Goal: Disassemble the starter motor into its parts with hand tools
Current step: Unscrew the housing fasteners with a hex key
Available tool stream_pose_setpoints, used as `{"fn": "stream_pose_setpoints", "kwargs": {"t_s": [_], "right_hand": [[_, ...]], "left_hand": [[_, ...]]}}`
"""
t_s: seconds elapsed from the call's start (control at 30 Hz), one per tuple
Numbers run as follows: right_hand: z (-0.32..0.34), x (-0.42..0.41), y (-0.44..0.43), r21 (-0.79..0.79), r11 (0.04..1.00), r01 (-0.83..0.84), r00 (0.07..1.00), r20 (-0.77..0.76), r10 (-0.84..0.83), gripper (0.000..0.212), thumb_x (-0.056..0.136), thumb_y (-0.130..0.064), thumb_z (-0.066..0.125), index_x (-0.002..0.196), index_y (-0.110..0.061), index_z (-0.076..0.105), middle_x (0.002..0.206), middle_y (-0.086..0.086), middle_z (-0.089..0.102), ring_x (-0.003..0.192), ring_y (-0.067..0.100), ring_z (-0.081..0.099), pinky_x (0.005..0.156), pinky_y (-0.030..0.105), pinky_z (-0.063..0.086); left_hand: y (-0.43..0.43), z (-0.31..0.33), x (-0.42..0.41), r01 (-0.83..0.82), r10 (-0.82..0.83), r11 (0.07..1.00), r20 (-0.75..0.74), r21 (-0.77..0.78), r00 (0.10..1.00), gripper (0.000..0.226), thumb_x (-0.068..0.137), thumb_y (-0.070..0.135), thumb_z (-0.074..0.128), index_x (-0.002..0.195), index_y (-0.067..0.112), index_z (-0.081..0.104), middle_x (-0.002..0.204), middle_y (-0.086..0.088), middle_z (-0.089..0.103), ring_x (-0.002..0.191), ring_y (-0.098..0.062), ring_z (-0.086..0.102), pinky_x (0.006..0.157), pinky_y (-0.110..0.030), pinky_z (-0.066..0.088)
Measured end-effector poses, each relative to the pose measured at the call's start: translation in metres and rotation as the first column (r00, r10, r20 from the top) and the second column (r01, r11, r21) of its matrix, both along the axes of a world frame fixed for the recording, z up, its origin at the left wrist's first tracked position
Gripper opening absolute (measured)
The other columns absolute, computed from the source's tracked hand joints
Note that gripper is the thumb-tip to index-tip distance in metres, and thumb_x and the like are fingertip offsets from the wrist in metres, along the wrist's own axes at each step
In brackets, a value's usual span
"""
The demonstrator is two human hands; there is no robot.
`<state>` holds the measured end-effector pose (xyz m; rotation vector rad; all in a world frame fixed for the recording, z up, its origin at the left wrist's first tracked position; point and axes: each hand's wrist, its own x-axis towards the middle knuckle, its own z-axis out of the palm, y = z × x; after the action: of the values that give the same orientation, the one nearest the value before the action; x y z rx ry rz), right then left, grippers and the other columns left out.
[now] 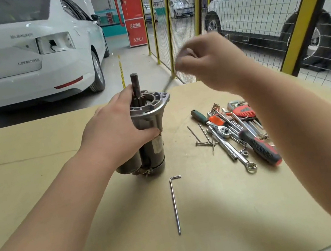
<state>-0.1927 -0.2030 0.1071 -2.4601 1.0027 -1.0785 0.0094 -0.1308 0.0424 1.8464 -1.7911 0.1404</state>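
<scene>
The starter motor [148, 132] stands upright on the cardboard-covered table [61, 185], its long axis vertical, the shaft [136, 84] pointing up out of the grey aluminium nose housing [152, 103] and the dark body with the smaller cylinder beside it resting on the table. The left hand [117, 130] wraps around the motor from its left side, fingers closed on the upper body just below the housing flange and the thumb up against the shaft, so the motor is held steady. A thin long bolt [168, 84] slants up and to the right from the ear of the flange towards the right hand [208, 62], which is raised above and to the right of the motor; that hand is blurred, its fingers pinched together, apparently on the upper end of the bolt, though the blur hides the exact contact. The bolt appears to be coming out nearly along the motor's axis, so the likely next pull is upward and to the right, and the right hand is the one placed for it. In front of the motor a hex key [175, 204] lies alone on the table. To the right lie loose bolts [202, 139], a ratchet wrench [225, 137], screwdrivers [259, 147] and a set of hex keys [245, 112], well apart from the motor.
</scene>
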Motion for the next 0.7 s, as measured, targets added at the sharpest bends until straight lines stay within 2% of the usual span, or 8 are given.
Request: {"fn": "stream_pose_setpoints", "kwargs": {"t_s": [0.07,0.13,0.2,0.27,0.33,0.47,0.57,0.7], "right_hand": [[-0.024,-0.027,-0.014,0.135,0.98,0.149,0.977,-0.173,-0.124,0.017,0.089,-0.02,0.055,0.082,-0.013,0.069,0.072,0.005,0.066,0.042,-0.002,0.045,0.042,0.01,0.039],[-0.06,-0.046,-0.024,0.209,0.942,0.263,0.921,-0.344,-0.181,0.017,0.088,-0.018,0.056,0.086,-0.013,0.071,0.076,0.003,0.069,0.056,0.004,0.059,0.057,0.022,0.054],[-0.095,-0.051,-0.028,0.31,0.898,0.311,0.914,-0.355,-0.194,0.016,0.086,-0.019,0.056,0.082,-0.013,0.07,0.072,0.006,0.069,0.057,0.015,0.059,0.058,0.031,0.052],[-0.125,-0.048,-0.032,0.296,0.893,0.338,0.889,-0.413,-0.2,0.019,0.086,-0.024,0.056,0.077,-0.014,0.068,0.069,0.007,0.066,0.057,0.017,0.056,0.053,0.029,0.047],[-0.14,-0.042,-0.041,0.186,0.918,0.349,0.85,-0.476,-0.227,0.02,0.085,-0.027,0.054,0.076,-0.014,0.067,0.074,0.005,0.065,0.067,0.021,0.059,0.059,0.03,0.047],[-0.138,-0.052,-0.056,0.157,0.897,0.413,0.896,-0.246,-0.369,0.022,0.087,-0.029,0.051,0.086,-0.016,0.068,0.079,0.002,0.066,0.073,0.02,0.058,0.061,0.032,0.049],[-0.138,-0.068,-0.058,0.14,0.867,0.479,0.875,-0.163,-0.457,0.022,0.09,-0.028,0.05,0.088,-0.013,0.066,0.076,0.001,0.062,0.073,0.02,0.055,0.054,0.029,0.038],[-0.129,-0.058,-0.039,0.123,0.92,0.371,0.929,-0.032,-0.37,0.018,0.089,-0.028,0.053,0.093,-0.02,0.068,0.082,-0.006,0.065,0.077,0.013,0.057,0.061,0.024,0.039]], "left_hand": [[-0.001,0.001,0.001,0.022,-0.022,1.0,-0.02,-0.003,1.0,0.089,0.066,0.053,0.073,0.142,0.038,0.028,0.133,0.014,0.049,0.113,-0.023,0.051,0.088,-0.038,0.047],[-0.003,0.003,0.0,0.042,-0.042,0.999,-0.034,0.0,0.999,0.081,0.068,0.049,0.072,0.139,0.04,0.033,0.128,0.015,0.052,0.11,-0.022,0.052,0.087,-0.038,0.048],[-0.007,0.006,-0.003,0.061,-0.061,0.998,-0.047,0.006,0.997,0.077,0.068,0.048,0.072,0.137,0.042,0.037,0.122,0.016,0.055,0.106,-0.018,0.054,0.085,-0.037,0.049],[-0.011,0.008,-0.007,0.077,-0.077,0.997,-0.061,0.01,0.995,0.073,0.066,0.047,0.073,0.132,0.043,0.042,0.114,0.018,0.058,0.101,-0.014,0.055,0.081,-0.034,0.049],[-0.015,0.009,-0.008,0.087,-0.086,0.996,-0.083,0.007,0.993,0.069,0.064,0.048,0.073,0.126,0.046,0.045,0.104,0.022,0.059,0.094,-0.01,0.056,0.073,-0.029,0.047],[-0.018,0.01,-0.009,0.099,-0.098,0.995,-0.115,0.001,0.988,0.061,0.061,0.048,0.074,0.114,0.058,0.044,0.09,0.033,0.057,0.084,0.009,0.053,0.06,-0.017,0.039],[-0.018,0.012,-0.011,0.113,-0.114,0.994,-0.107,-0.009,0.988,0.058,0.062,0.051,0.073,0.108,0.063,0.041,0.084,0.043,0.053,0.081,0.02,0.049,0.058,-0.014,0.035],[-0.016,0.018,-0.009,0.202,-0.198,0.979,-0.127,0.013,0.972,0.056,0.059,0.055,0.07,0.103,0.074,0.039,0.091,0.052,0.05,0.086,0.026,0.047,0.063,-0.015,0.038]]}}
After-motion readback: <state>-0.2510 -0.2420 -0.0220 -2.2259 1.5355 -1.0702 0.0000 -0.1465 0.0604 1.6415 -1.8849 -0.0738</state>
